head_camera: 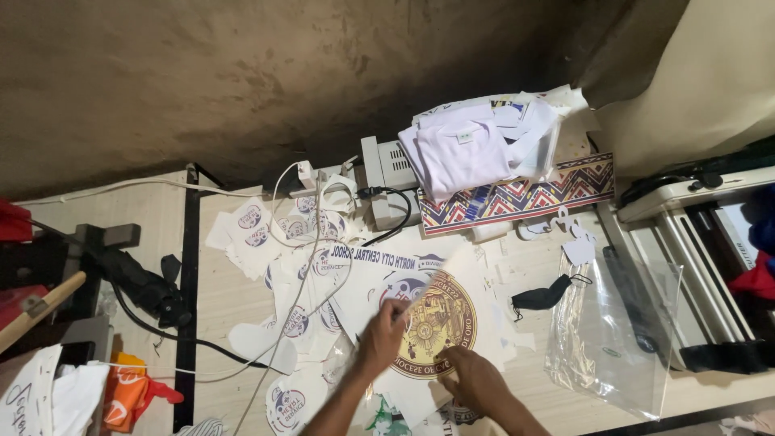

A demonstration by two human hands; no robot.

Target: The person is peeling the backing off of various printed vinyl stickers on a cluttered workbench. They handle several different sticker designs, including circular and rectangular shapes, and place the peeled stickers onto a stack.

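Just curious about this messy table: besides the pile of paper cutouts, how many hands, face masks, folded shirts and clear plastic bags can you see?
Hands: 2, left hand and right hand
Black face mask: 1
Folded white shirt: 1
Clear plastic bag: 1
Total: 5

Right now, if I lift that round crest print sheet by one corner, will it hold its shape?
Probably not. The crest print sheet already bends where the left hand peels its upper edge, so it looks thin and floppy. It seems light, and the right hand pressing it flat suggests it would slide on the table.
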